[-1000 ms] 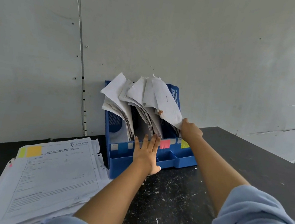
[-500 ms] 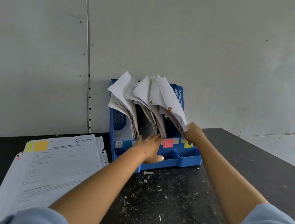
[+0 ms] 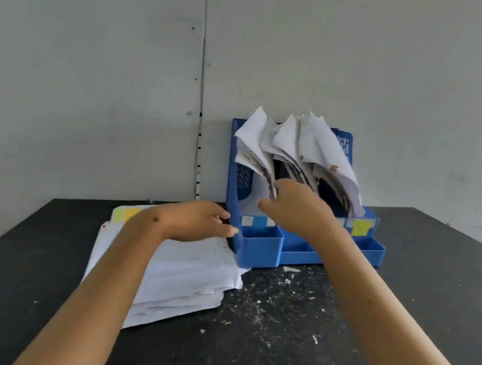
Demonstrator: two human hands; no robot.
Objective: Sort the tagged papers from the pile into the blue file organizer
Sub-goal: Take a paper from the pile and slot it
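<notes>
paper pile (image 3: pixel 181 274) is seen lying flat on the bench (image 3: pixel 322 326) directly under the left hand (image 3: pixel 196 222), nearer than the right hand (image 3: pixel 296 209), both loosely curled and empty-looking, with the blue file organizer (image 3: pixel 259 244) just beside the pile's right.

No text, number or brand can be read anywhere. The top sheet of the paper pile (image 3: pixel 181 271), left of centre in the frame, carries faint printed lines, too blurred to make out. The small white label (image 3: pixel 247 221) on the front of the blue file organizer (image 3: pixel 259 244), at the centre of the frame, shows only a smudge of print. The yellow tag (image 3: pixel 360 227) on the organizer's right slot front is blank as far as can be told.
</notes>
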